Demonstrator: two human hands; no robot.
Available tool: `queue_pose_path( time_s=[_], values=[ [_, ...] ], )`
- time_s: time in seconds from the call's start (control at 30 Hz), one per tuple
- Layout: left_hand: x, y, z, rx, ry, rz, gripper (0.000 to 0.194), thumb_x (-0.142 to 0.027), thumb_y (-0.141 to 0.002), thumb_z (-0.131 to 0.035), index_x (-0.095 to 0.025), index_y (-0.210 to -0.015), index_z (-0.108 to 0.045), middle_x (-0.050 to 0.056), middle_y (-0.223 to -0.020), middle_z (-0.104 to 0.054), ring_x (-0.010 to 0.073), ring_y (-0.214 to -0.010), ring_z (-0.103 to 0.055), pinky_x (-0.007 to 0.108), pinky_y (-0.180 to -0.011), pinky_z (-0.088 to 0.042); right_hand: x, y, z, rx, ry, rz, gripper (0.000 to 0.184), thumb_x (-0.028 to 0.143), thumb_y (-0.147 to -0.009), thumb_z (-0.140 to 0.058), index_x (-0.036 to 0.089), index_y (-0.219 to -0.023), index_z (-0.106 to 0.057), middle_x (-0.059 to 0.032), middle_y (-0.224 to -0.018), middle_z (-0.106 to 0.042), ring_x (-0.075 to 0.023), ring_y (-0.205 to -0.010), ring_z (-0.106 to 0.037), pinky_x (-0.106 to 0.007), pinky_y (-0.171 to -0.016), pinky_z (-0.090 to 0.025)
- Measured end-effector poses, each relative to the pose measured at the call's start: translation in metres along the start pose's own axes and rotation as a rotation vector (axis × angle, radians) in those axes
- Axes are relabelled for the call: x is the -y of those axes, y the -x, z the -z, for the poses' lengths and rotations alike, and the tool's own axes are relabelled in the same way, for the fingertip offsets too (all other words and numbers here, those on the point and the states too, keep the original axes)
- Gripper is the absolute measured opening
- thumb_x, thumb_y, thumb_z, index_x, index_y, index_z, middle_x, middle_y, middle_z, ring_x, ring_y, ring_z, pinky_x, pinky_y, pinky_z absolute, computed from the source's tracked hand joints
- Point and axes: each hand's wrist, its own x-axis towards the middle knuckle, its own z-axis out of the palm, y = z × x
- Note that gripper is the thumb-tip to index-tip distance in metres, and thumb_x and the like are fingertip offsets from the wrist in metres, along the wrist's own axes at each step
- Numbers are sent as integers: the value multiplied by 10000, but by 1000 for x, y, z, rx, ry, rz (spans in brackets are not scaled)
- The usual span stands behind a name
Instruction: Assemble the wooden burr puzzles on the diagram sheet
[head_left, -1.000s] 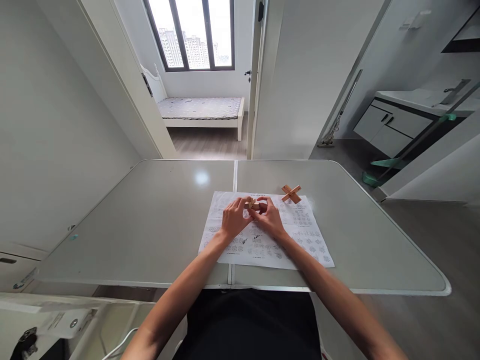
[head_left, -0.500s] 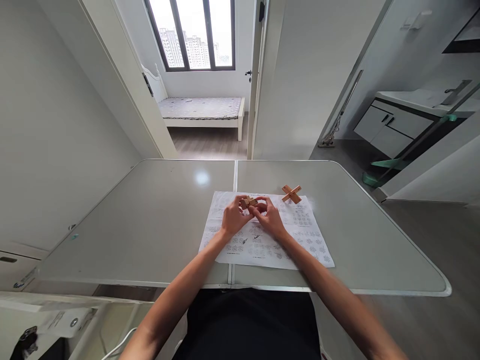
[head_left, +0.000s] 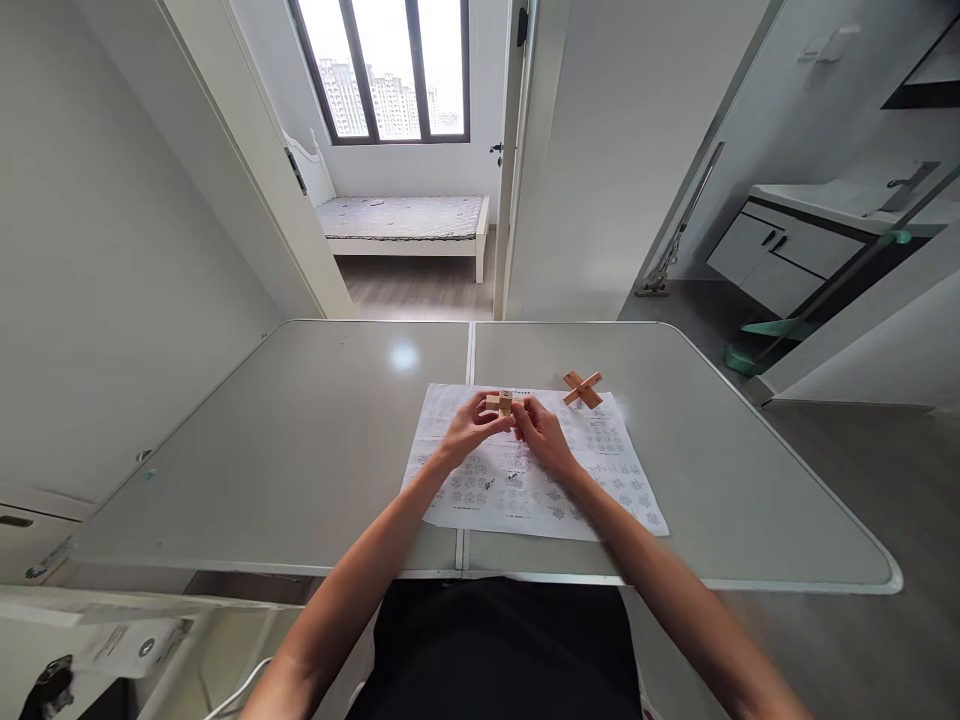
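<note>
Blocks of pale wood (head_left: 506, 400), freshly turned so a marked face shows, sit pinched in the left hand (head_left: 468, 430) and right hand (head_left: 543, 434) over a printed sheet (head_left: 536, 505) between the near and far edges of the tabletop (head_left: 330, 440), apparently offering another side to work.

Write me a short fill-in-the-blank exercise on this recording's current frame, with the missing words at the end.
1. Between them, the left hand and right hand hold a small assembly made of ____.
2. The printed sheet lies on the ____.
3. The cross-shaped piece is nearer to the ____ hand.
4. Beyond the doorway, a bed stands below a ____.

Missing words: wood; table; right; window.
</note>
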Motion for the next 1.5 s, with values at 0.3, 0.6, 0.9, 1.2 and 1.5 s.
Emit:
queue_pose_path(
  time_s=[0.3, 0.6, 0.9, 1.2, 1.5],
  values=[
    [1, 2, 2, 73, 10, -20, 557, -375, -801, -868, -218, -1272, -613, 75, -1157, -700, 204, -963, -729, 398, -927, -581, -3, 0, 1, 96, -280, -125, 545, 722, -934, -570, 235, -707, -477, 44, -596, -385, -116, -504, -345, -266, -468, -310],
    [-4, 4, -4, 74, -35, -92, 653, -333, -743, -911, -222, -1296, -582, 88, -1259, -668, 202, -1005, -715, 375, -923, -591, 4, -2, 4, 172, -522, -296, 538, 605, -907, -666, 234, -642, -382, 74, -605, -232, -86, -487, -197, -244, -417, -181],
    [4, -2, -1, -44, -131, -68, 669, -427, -852, -816, -239, -1434, -543, 108, -1328, -675, 261, -1197, -683, 475, -1082, -538, -4, -11, 7, 212, -616, -409, 452, 630, -889, -648, 220, -732, -540, 2, -609, -562, -100, -449, -379, -245, -405, -287],
    [13, -5, 2, -172, -220, 12, 552, -518, -893, -746, -192, -1312, -594, 138, -1344, -641, 224, -1119, -680, 354, -899, -582, -21, -26, 23, -35, -748, -483, 326, 501, -818, -696, 229, -737, -535, -30, -684, -600, -107, -469, -404, -241, -373, -376],
    [10, -4, 0, -165, -214, 24, 503, -540, -900, -728, -179, -1235, -626, 105, -1243, -673, 175, -973, -687, 294, -801, -563, -38, -32, 33, -138, -917, -434, 316, 459, -870, -687, 233, -769, -491, 22, -687, -468, -91, -500, -390, -188, -373, -357]
  ],
)
